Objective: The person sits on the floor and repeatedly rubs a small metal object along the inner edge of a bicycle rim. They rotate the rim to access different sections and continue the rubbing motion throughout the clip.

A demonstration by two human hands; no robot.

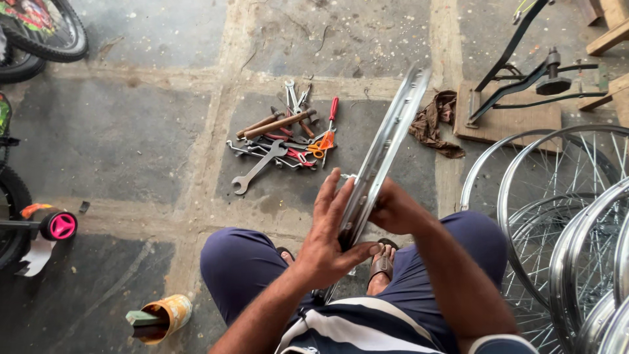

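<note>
Tool pile [283, 147] ahead; spoked wheels [563, 216] right

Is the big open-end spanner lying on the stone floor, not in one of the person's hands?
Yes, the spanner lies on the floor by the tool pile, while both hands hold the bare wheel rim.
</note>
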